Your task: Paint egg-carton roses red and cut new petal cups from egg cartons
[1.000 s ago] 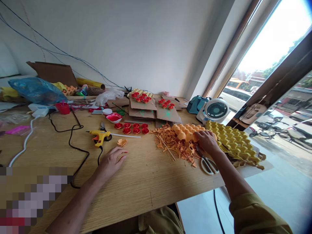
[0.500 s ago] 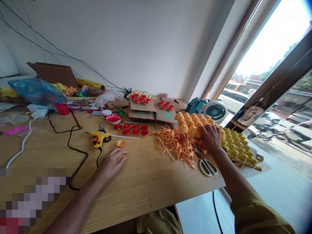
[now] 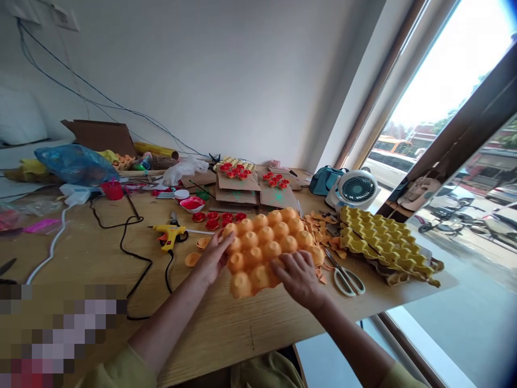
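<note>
Both my hands hold an orange egg tray (image 3: 266, 245) above the wooden table (image 3: 100, 258), its bumps facing up. My left hand (image 3: 214, 257) grips the tray's left edge with fingers curled round it. My right hand (image 3: 298, 277) grips its near right edge. The tray hides most of a pile of orange paper scraps (image 3: 323, 229). White-handled scissors (image 3: 345, 276) lie just right of my right hand. A yellow glue gun (image 3: 169, 234) and small orange paper pieces (image 3: 194, 258) lie left of my left hand.
A stack of yellow egg trays (image 3: 379, 245) sits at the table's right edge, a small white fan (image 3: 355, 189) behind it. Red paper roses (image 3: 218, 217) and cardboard sheets (image 3: 238, 186) lie beyond the tray. A black cable (image 3: 133, 253) loops at left, near a blue bag (image 3: 76, 164).
My right hand lifted the orange egg tray off the yellow stack and carried it left to the middle. My left hand rose from the table and took the tray's left edge.
</note>
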Action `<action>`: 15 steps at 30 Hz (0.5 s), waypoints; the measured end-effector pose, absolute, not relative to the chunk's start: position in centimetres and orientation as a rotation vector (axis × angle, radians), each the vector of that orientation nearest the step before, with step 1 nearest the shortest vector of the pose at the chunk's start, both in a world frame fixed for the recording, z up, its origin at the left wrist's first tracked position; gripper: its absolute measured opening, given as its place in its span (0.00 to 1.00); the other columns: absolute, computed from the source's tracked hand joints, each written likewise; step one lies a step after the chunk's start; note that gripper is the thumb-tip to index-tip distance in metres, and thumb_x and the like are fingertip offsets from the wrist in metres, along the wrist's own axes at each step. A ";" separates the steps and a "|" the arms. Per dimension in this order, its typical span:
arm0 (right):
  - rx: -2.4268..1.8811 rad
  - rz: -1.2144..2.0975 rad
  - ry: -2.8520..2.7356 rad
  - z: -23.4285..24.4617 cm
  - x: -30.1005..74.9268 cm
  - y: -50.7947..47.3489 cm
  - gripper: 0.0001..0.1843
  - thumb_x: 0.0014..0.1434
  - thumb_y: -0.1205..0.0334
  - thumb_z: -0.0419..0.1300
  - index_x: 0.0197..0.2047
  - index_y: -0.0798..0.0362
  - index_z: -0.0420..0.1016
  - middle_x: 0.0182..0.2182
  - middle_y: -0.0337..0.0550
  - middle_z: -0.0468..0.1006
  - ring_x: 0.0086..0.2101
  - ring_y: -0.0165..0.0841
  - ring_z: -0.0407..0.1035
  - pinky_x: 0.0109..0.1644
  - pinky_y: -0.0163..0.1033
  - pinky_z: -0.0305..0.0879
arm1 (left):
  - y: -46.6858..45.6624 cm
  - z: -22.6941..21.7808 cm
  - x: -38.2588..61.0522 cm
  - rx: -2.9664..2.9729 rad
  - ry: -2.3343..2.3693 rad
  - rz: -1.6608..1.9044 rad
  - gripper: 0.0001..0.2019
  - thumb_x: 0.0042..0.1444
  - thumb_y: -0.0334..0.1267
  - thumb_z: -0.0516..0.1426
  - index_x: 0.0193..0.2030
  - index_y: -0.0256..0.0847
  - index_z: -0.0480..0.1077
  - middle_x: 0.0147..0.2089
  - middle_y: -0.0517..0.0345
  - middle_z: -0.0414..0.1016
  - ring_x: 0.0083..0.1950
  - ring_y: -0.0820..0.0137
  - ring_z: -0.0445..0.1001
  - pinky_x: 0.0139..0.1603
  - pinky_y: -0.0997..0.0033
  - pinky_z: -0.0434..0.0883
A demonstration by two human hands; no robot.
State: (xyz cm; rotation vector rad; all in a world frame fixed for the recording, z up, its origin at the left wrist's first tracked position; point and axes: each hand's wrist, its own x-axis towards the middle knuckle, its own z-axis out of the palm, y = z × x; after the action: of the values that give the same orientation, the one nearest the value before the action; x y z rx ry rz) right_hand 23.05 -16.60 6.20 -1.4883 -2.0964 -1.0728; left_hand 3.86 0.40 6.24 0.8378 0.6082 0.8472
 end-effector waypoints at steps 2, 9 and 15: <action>-1.490 -1.041 -2.112 5.2 21.6 -16.0 0.14 0.70 0.71 0.53 0.51 0.51 0.77 0.38 0.44 0.77 0.36 0.37 0.65 0.47 0.47 0.61 | 1.1 5.3 3.7 0.798 0.702 0.879 0.30 0.40 0.46 0.76 0.48 0.42 0.71 0.40 0.56 0.80 0.37 0.67 0.80 0.33 0.72 0.76; -1.515 -0.869 -2.252 5.2 19.2 -17.1 0.14 0.69 0.65 0.57 0.55 0.44 0.77 0.46 0.40 0.81 0.40 0.36 0.74 0.53 0.45 0.69 | 2.3 3.1 2.8 0.845 0.845 0.971 0.24 0.36 0.44 0.72 0.40 0.42 0.71 0.31 0.64 0.77 0.31 0.68 0.77 0.30 0.73 0.72; -1.555 -0.489 -1.673 5.6 23.5 -20.1 0.24 0.63 0.55 0.66 0.62 0.39 0.72 0.57 0.47 0.79 0.57 0.49 0.72 0.63 0.60 0.68 | 2.3 3.5 2.1 0.824 0.808 0.981 0.22 0.34 0.45 0.69 0.38 0.42 0.70 0.31 0.63 0.77 0.35 0.64 0.79 0.34 0.71 0.73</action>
State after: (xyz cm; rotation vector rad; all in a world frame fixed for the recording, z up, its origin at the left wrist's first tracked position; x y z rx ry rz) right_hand 23.49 -20.11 5.61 -1.5549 -1.6726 -0.4894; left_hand 2.11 2.33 3.50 0.8238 0.8078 0.9813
